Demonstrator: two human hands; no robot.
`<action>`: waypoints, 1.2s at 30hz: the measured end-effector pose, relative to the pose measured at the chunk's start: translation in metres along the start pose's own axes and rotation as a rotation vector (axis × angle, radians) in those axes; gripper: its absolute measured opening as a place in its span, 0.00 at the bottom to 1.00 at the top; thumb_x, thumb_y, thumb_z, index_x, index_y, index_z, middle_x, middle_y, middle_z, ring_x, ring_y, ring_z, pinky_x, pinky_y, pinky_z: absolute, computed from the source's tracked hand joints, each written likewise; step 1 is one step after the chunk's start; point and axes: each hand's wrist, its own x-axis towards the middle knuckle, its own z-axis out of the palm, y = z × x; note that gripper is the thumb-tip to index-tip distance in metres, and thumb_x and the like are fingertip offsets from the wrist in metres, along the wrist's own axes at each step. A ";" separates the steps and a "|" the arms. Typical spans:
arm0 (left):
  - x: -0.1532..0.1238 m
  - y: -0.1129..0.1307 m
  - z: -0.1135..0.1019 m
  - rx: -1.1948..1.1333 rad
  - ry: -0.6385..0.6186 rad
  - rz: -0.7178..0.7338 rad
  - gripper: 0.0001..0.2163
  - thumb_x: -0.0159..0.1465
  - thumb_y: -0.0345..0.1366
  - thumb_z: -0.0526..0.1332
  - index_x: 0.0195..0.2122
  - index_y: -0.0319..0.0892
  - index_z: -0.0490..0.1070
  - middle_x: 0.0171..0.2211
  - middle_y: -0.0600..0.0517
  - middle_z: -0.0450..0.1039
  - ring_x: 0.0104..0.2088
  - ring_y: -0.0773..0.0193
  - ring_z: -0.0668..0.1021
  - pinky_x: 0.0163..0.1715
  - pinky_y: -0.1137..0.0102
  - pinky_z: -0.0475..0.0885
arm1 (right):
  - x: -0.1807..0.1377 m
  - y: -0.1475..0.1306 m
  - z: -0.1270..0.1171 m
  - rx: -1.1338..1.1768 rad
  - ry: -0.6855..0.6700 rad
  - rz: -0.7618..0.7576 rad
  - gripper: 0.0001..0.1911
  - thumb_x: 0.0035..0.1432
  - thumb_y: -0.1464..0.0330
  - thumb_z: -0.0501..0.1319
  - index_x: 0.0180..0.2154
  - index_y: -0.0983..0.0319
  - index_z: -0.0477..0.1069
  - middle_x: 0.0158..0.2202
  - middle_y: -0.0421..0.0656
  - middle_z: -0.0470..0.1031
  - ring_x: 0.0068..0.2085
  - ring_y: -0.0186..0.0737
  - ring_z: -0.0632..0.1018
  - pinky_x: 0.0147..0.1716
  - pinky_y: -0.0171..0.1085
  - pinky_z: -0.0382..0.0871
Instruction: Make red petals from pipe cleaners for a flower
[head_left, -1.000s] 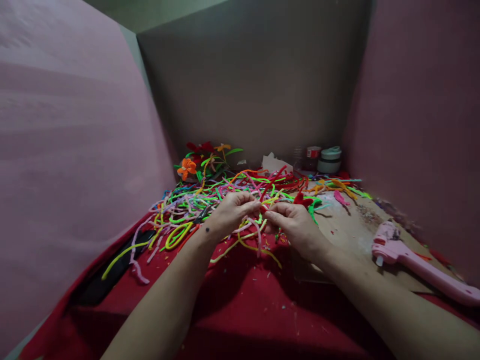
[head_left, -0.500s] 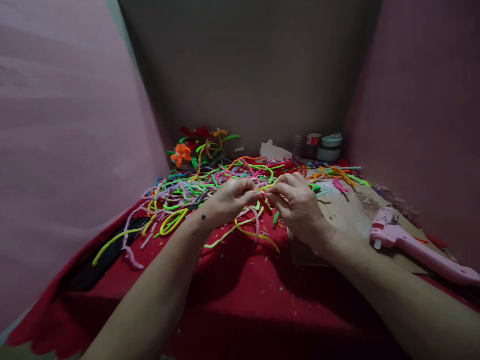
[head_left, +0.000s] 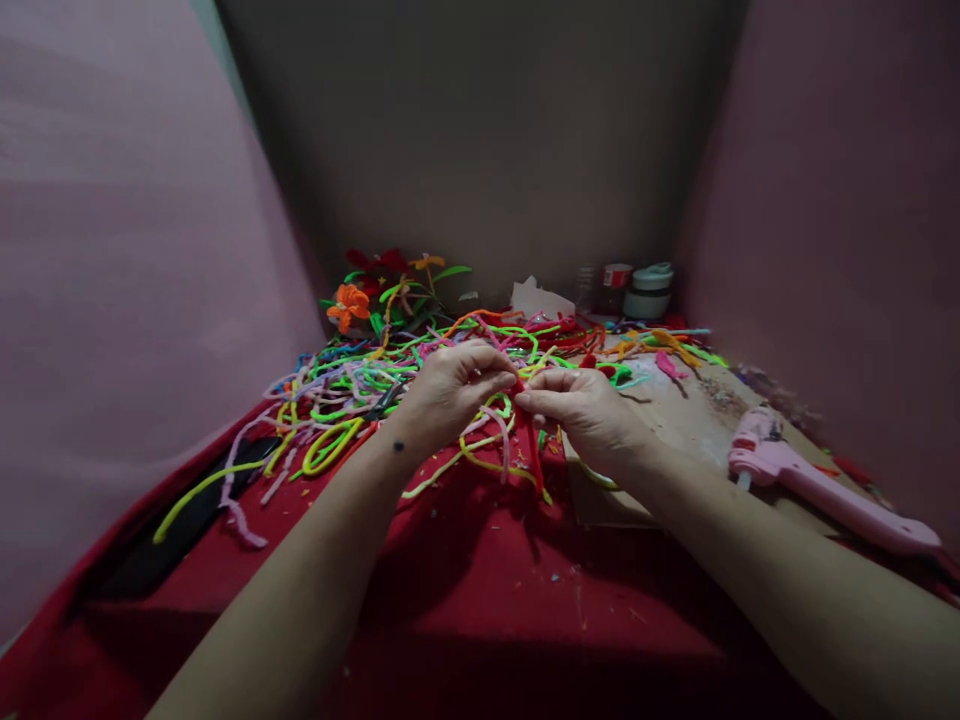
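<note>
Lightly pinched: one slim, fuzzy red stem (head_left: 533, 445)

Its upper end sits between the left hand (head_left: 450, 390) and the right hand (head_left: 596, 405); its tail dangles over the bright red cloth (head_left: 480, 565). The left thumb and forefinger are closed on it; the right ones seem to grasp it just beside them, though the exact contact is too small to tell.

A loosened fingertip could let so thin a piece slip, and a sideways pull might snag its tail in the tangled heap of multicoloured fuzzy stems (head_left: 405, 360). Swinging the right forearm outward could knock the pale pink glue gun (head_left: 825, 497).

Counted: two hands, one held stem, one glue gun, one orange fuzzy flower (head_left: 349, 306), one pale green lidded container (head_left: 648, 300). The heap's stems overlap too much to number.
</note>
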 end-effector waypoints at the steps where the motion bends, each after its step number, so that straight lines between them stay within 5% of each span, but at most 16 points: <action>1: 0.000 0.001 -0.001 0.019 0.015 0.025 0.06 0.56 0.33 0.59 0.27 0.38 0.73 0.27 0.52 0.70 0.31 0.67 0.71 0.32 0.73 0.65 | 0.000 0.000 0.001 -0.008 0.013 -0.023 0.07 0.44 0.69 0.62 0.19 0.64 0.69 0.18 0.36 0.66 0.22 0.28 0.64 0.25 0.32 0.56; 5: -0.001 0.006 -0.003 0.019 -0.007 -0.030 0.05 0.55 0.32 0.60 0.25 0.38 0.73 0.23 0.53 0.69 0.26 0.69 0.70 0.26 0.75 0.64 | -0.003 0.000 0.005 -0.069 0.065 -0.068 0.07 0.45 0.68 0.61 0.19 0.64 0.68 0.18 0.35 0.65 0.21 0.28 0.63 0.24 0.32 0.56; 10: -0.003 0.010 0.000 -0.396 -0.147 -0.357 0.05 0.55 0.34 0.60 0.25 0.38 0.68 0.13 0.58 0.63 0.12 0.75 0.63 0.12 0.78 0.56 | -0.004 0.002 0.006 -0.278 0.116 -0.165 0.08 0.47 0.68 0.60 0.20 0.64 0.67 0.19 0.36 0.65 0.22 0.29 0.64 0.23 0.32 0.57; 18: -0.001 -0.003 0.012 -0.835 -0.152 -0.447 0.08 0.51 0.34 0.64 0.27 0.38 0.65 0.15 0.55 0.69 0.14 0.69 0.72 0.14 0.75 0.68 | -0.005 0.000 0.008 -0.165 0.068 -0.098 0.08 0.49 0.67 0.59 0.23 0.65 0.72 0.22 0.41 0.73 0.26 0.33 0.71 0.30 0.35 0.65; 26: -0.002 0.000 0.017 -0.596 -0.012 -0.328 0.05 0.55 0.34 0.60 0.26 0.38 0.65 0.14 0.57 0.67 0.14 0.71 0.69 0.15 0.76 0.65 | -0.001 0.007 0.000 0.135 -0.102 0.054 0.06 0.45 0.68 0.64 0.26 0.65 0.76 0.26 0.42 0.76 0.29 0.35 0.74 0.35 0.37 0.66; 31: -0.001 -0.003 0.020 -0.176 0.170 -0.048 0.04 0.54 0.34 0.61 0.25 0.39 0.69 0.22 0.54 0.68 0.22 0.72 0.69 0.21 0.76 0.63 | 0.002 0.009 -0.001 0.227 -0.065 0.173 0.02 0.39 0.72 0.66 0.21 0.64 0.73 0.21 0.40 0.72 0.24 0.31 0.70 0.25 0.33 0.62; 36: 0.001 -0.003 0.018 -0.356 -0.031 -0.244 0.06 0.56 0.36 0.58 0.26 0.38 0.68 0.16 0.58 0.63 0.16 0.75 0.63 0.15 0.77 0.57 | 0.002 0.010 0.002 0.275 -0.032 0.210 0.05 0.38 0.74 0.64 0.16 0.64 0.69 0.16 0.39 0.69 0.21 0.31 0.68 0.23 0.34 0.60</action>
